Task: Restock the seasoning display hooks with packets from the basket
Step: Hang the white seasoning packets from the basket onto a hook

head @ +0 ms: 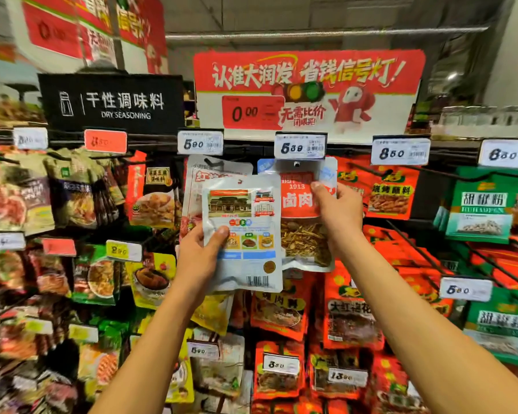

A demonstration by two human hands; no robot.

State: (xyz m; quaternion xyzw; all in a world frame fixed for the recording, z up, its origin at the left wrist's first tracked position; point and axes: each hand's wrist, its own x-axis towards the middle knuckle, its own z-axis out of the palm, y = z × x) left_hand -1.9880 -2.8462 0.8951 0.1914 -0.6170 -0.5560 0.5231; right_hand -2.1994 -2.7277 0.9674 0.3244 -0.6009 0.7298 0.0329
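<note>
"DRY SEASONING" sign point(111, 103), "1913" packet point(299, 201), "6.89" tag point(300, 147)

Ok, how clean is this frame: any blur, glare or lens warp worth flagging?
Head view: the centre is sharp, with the packet in the left hand readable; the left shelves smear with blur; wide-angle warp bends the price tags outward; soft glare lies on the hanging packet that the right hand grips.
</note>
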